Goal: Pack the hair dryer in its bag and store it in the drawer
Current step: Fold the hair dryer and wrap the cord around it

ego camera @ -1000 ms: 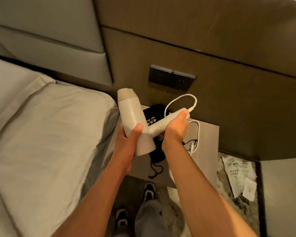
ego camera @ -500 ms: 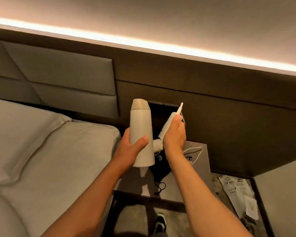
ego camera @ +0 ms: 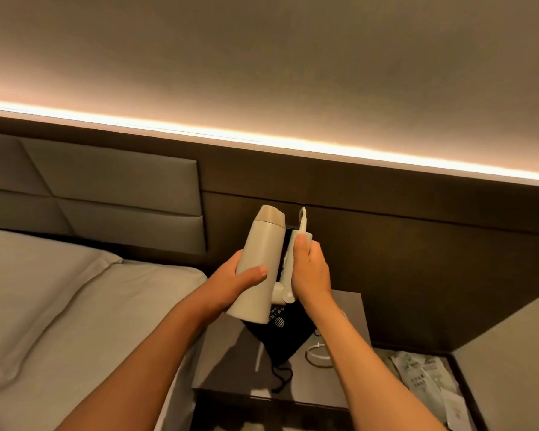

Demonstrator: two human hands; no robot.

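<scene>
Dryer (ego camera: pixel 259 272) is up in the air in front of me, above the bench (ego camera: pixel 231 356), held in both hands. My left hand (ego camera: pixel 237 276) wraps the barrel from the side, fingers (ego camera: pixel 257 271) clamped across its front. My right hand (ego camera: pixel 310 269) is closed round the handle (ego camera: pixel 288 265), which stands folded up nearly parallel to the barrel, hinged at the bottom. The cord's stiff end (ego camera: pixel 302 222) pokes up above my right fist, and a loop of cord (ego camera: pixel 316 356) lies on the bench under my right forearm, so the cord is loose.

Bag (ego camera: pixel 280 337) is the black pouch lying flat on the bench right below the dryer, its drawstring (ego camera: pixel 282 376) trailing toward the front edge. It looks unopened, though I can't see its mouth.

By my reckoning I am early on: the handle is folded, or nearly, and that is about all that is done. Left to do are gathering the cord, opening the bag, sliding the dryer in and drawing the string tight. I see no open drawer; the dark front under the bench may be it, but I can't tell. So the storing has not begun.
</scene>
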